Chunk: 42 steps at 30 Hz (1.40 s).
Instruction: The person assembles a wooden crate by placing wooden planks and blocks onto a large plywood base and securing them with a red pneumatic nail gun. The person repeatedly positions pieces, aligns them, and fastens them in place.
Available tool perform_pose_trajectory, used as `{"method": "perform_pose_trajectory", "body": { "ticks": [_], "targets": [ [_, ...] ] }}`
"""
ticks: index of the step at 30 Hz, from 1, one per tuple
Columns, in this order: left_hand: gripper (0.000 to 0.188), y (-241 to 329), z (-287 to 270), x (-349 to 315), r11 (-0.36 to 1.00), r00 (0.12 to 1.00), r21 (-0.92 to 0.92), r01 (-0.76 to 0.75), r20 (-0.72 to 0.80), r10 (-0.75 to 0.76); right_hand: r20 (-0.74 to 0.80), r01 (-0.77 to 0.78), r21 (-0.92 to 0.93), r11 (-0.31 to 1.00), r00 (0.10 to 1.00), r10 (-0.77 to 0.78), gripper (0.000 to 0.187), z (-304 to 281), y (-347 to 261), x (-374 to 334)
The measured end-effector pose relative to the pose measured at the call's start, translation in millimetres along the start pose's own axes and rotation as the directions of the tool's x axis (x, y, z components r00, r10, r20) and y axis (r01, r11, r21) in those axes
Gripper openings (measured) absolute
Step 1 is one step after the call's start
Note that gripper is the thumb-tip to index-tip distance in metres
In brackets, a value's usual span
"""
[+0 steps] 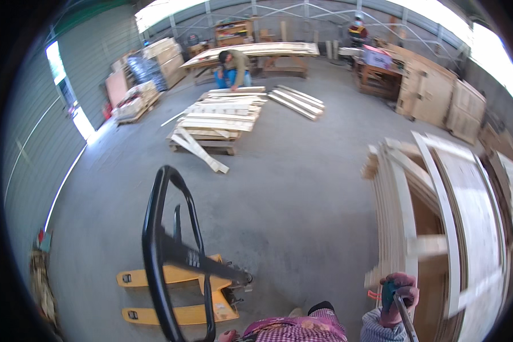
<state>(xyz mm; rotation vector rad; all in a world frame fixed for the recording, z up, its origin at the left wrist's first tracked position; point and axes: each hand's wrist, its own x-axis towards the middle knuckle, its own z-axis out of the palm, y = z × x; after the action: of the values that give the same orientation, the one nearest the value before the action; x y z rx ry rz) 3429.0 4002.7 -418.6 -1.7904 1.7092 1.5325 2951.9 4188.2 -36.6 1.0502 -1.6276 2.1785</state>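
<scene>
My right hand (398, 293), in a dark red and teal glove, is closed around a grey metal bar (406, 319) that runs down past the lower edge. An orange-red bit shows beside its fingers; what it is cannot be told. Only a small part of my left hand (228, 336) shows at the lower edge, close to the black loop handle (153, 245) of a yellow pallet jack (179, 315). Its fingers are mostly cut off. Stacked wooden frames (390, 211) lean just beyond my right hand.
Ahead, boards (216, 119) lie on a pallet, with a person (237, 67) bending behind it. More boards (296, 101) rest on the floor. A long workbench (251, 51) stands farther back. Wooden panels (426, 94) line the right wall. Another person (357, 31) stands far right.
</scene>
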Motion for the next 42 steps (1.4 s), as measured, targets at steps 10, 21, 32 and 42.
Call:
{"method": "perform_pose_trajectory", "body": {
  "ticks": [10,21,32,42],
  "targets": [
    [0.038,357,60,196,0.986,0.994,-0.163,-0.02,-0.109,0.002,0.118,-0.002,-0.035,0.999,0.993,0.006,0.029,65,299,276],
    [0.039,657,25,379,0.967,0.966,-0.219,0.133,-0.189,-0.175,0.043,0.064,0.035,0.997,0.997,-0.066,0.024,139,586,582],
    [0.042,1174,-83,731,0.966,0.912,-0.031,-0.255,-0.339,0.23,-0.306,-0.331,-0.161,0.93,0.913,0.272,0.019,173,845,823],
    [0.034,1699,25,881,0.77,0.767,-0.095,-0.632,0.065,0.638,-0.492,-0.838,0.165,0.521,0.388,0.78,0.018,125,1127,1018]
  ]
}}
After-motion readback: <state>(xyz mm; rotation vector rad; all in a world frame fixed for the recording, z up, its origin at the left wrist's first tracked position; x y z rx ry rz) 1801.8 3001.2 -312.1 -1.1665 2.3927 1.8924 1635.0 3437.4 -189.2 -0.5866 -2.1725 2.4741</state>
